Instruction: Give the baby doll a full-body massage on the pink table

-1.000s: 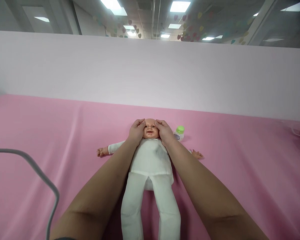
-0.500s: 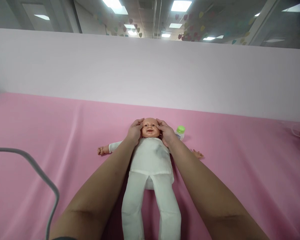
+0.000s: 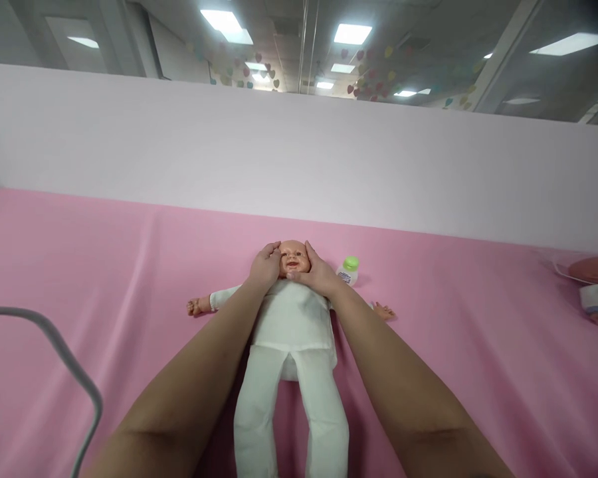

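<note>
Now both hands sit lower on the doll's (image 3: 293,318) face than half a second ago — back then the fingers were up by the eyes, and now they cup the cheeks and chin. The left hand (image 3: 265,267) presses flat on one side of the head, fingers curled loosely round it. The right hand (image 3: 315,272) does the same on the other side, with its thumb near the mouth. Each grip is a soft, half-open cup on the head, not a tight squeeze.

The doll has hardly moved. It lies on its back in the middle of the pink surface (image 3: 80,265), face up. Its long line runs straight away from the person — head at the far end, white legs at the near end, arms spread out to both sides.

A small bottle (image 3: 347,269) with a green cap stands just beside the head, on the right. A grey cable (image 3: 54,345) loops over the left side of the surface.
</note>
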Demonstrator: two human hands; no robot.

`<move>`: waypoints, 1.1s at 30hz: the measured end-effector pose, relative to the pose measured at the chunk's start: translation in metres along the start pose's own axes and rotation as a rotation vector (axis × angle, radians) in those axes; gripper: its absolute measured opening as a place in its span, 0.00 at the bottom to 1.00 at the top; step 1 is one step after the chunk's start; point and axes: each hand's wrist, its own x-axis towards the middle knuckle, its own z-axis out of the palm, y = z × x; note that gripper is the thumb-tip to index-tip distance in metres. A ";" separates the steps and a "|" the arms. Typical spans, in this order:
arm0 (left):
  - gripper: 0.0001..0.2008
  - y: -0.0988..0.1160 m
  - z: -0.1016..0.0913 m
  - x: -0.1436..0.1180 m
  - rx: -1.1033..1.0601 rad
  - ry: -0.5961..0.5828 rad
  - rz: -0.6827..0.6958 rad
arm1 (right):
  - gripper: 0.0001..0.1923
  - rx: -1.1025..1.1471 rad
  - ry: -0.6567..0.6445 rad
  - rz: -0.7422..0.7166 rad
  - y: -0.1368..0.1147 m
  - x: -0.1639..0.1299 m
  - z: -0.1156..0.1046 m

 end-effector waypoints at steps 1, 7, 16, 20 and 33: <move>0.19 0.001 -0.001 -0.001 0.058 0.008 0.017 | 0.70 -0.030 0.009 -0.018 0.000 0.000 0.000; 0.19 0.022 -0.004 -0.020 0.476 0.137 0.204 | 0.59 -0.097 0.146 -0.051 0.008 0.013 0.007; 0.27 0.006 -0.025 -0.028 0.441 -0.106 0.287 | 0.57 -0.105 0.127 -0.060 0.000 0.010 0.007; 0.32 -0.003 -0.029 -0.027 0.362 -0.130 0.275 | 0.56 -0.107 0.134 -0.096 -0.001 0.005 0.007; 0.33 -0.001 -0.034 -0.026 -0.020 -0.147 0.052 | 0.39 0.019 0.043 -0.096 0.002 0.005 -0.006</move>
